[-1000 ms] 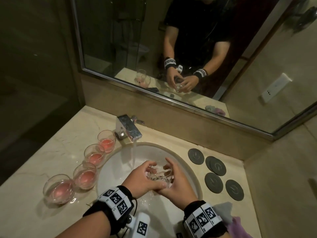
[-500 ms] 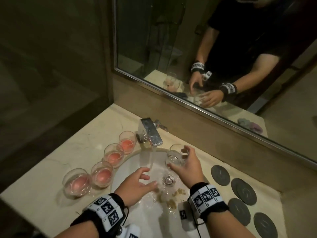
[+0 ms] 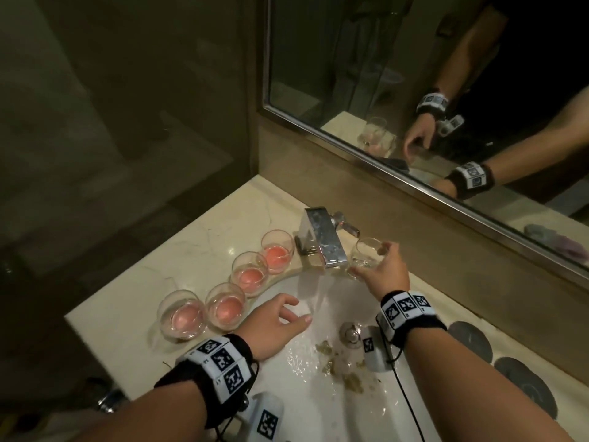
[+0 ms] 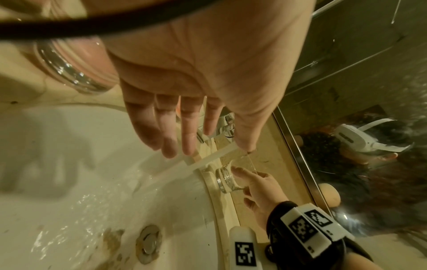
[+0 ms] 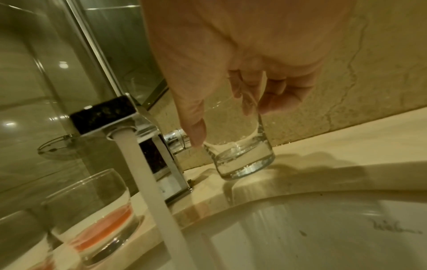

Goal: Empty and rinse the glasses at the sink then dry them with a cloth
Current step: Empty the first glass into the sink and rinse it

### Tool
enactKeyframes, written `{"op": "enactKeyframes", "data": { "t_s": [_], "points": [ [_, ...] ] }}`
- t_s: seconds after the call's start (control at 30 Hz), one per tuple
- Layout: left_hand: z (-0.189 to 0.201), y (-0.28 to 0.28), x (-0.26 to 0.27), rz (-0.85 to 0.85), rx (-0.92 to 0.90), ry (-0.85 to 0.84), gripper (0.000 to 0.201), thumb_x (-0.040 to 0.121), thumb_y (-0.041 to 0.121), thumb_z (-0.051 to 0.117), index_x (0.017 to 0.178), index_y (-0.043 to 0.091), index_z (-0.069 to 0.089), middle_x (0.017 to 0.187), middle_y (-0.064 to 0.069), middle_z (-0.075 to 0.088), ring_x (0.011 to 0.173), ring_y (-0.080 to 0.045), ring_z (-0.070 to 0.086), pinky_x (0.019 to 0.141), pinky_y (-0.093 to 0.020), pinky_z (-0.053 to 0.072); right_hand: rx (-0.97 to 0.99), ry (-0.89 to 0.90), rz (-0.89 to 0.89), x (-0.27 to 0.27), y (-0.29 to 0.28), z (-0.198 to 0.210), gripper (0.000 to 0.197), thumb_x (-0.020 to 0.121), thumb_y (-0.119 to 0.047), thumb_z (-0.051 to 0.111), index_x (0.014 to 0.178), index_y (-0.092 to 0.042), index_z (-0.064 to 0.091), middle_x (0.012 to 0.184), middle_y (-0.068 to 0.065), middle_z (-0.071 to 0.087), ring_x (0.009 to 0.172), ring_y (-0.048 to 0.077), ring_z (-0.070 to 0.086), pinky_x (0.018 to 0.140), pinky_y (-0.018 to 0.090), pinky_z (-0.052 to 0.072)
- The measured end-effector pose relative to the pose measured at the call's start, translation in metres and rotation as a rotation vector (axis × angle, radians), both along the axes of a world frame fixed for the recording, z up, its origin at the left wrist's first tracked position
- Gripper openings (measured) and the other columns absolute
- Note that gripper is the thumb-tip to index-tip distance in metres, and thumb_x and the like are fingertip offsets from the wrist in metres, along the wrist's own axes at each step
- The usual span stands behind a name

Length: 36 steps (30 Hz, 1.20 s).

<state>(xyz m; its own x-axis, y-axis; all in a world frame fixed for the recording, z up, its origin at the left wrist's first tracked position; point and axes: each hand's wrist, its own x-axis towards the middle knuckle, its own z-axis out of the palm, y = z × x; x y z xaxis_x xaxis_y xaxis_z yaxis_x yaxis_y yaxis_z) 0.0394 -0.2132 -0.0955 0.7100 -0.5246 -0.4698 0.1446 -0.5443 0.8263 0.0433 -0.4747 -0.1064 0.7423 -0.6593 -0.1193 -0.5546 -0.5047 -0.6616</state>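
My right hand (image 3: 381, 261) grips a clear glass (image 3: 365, 256) from above, holding it upright just right of the tap (image 3: 322, 240), over the counter strip behind the sink (image 3: 322, 406). In the right wrist view the thumb and fingers (image 5: 248, 106) pinch the rim of the glass (image 5: 242, 157), which holds a little clear water; whether its base touches the counter I cannot tell. My left hand (image 3: 287, 314) hovers over the basin with straight fingers (image 4: 187, 138), holding nothing. Several glasses of pink liquid (image 3: 248, 272) stand in a curved row left of the sink.
Water runs from the tap (image 5: 148, 179) into the basin, and brownish bits lie around the drain (image 3: 350, 334). Dark round coasters (image 3: 470, 341) lie on the counter (image 3: 134, 301) to the right. A mirror (image 3: 366, 74) runs along the back wall.
One second ago both hands held the clear glass under the stream. My left hand let go and stayed over the basin; my right hand carried the glass back, to the right of the tap.
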Motion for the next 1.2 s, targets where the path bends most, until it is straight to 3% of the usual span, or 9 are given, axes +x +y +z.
{"op": "enactKeyframes", "data": {
  "t_s": [0.17,0.47,0.73,1.0,1.1,1.2],
  "points": [
    [-0.002,0.004,0.004,0.040,0.013,-0.016,0.046,0.087,0.053,0.062,0.126,0.031,0.049,0.105,0.015,0.063,0.095,-0.008,0.063,0.088,-0.033,0.054,0.024,0.002,-0.026,0.013,-0.004,-0.005,0.087,0.064,-0.035,0.088,0.133,-0.010,0.039,0.133,0.008,0.054,0.118,0.028,0.055,0.098,0.038,0.046],
    [-0.018,0.020,0.002,0.121,-0.003,0.030,0.047,0.086,0.052,0.065,0.124,0.030,0.050,0.102,0.014,0.064,0.090,-0.009,0.064,0.076,-0.027,0.050,-0.009,-0.057,-0.061,0.036,-0.006,-0.013,0.081,0.067,-0.026,0.086,0.130,-0.003,0.041,0.128,0.015,0.053,0.114,0.030,0.054,0.092,0.031,0.043],
    [-0.021,0.032,-0.001,0.122,0.004,0.028,0.044,0.087,0.050,0.065,0.123,0.030,0.049,0.097,0.017,0.063,0.083,-0.004,0.062,0.075,-0.024,0.048,-0.047,-0.022,-0.124,0.049,-0.004,-0.015,0.087,0.070,-0.029,0.085,0.136,-0.001,0.035,0.134,0.020,0.046,0.121,0.035,0.049,0.099,0.040,0.043],
    [-0.016,0.047,-0.003,0.150,-0.028,0.036,0.041,0.086,0.050,0.065,0.120,0.033,0.050,0.096,0.019,0.063,0.074,0.000,0.060,0.072,-0.021,0.045,-0.013,-0.066,-0.218,0.045,0.008,-0.012,0.092,0.068,-0.019,0.086,0.137,0.005,0.032,0.137,0.026,0.042,0.125,0.039,0.044,0.103,0.040,0.038],
    [-0.006,0.052,-0.004,0.120,-0.060,0.066,0.043,0.084,0.052,0.066,0.120,0.031,0.053,0.096,0.018,0.064,0.076,0.000,0.062,0.073,-0.022,0.047,0.102,-0.035,-0.286,0.022,0.027,-0.016,0.085,0.072,-0.023,0.083,0.136,0.001,0.032,0.135,0.025,0.044,0.122,0.040,0.048,0.100,0.045,0.041],
    [0.010,0.063,-0.004,0.063,-0.084,0.054,0.030,0.085,0.051,0.066,0.108,0.033,0.058,0.089,0.014,0.066,0.068,0.000,0.063,0.066,-0.020,0.046,0.185,0.047,-0.232,-0.012,0.059,-0.026,0.061,0.080,-0.026,0.076,0.126,-0.008,0.041,0.118,0.014,0.056,0.105,0.033,0.057,0.092,0.046,0.049]
  ]
}}
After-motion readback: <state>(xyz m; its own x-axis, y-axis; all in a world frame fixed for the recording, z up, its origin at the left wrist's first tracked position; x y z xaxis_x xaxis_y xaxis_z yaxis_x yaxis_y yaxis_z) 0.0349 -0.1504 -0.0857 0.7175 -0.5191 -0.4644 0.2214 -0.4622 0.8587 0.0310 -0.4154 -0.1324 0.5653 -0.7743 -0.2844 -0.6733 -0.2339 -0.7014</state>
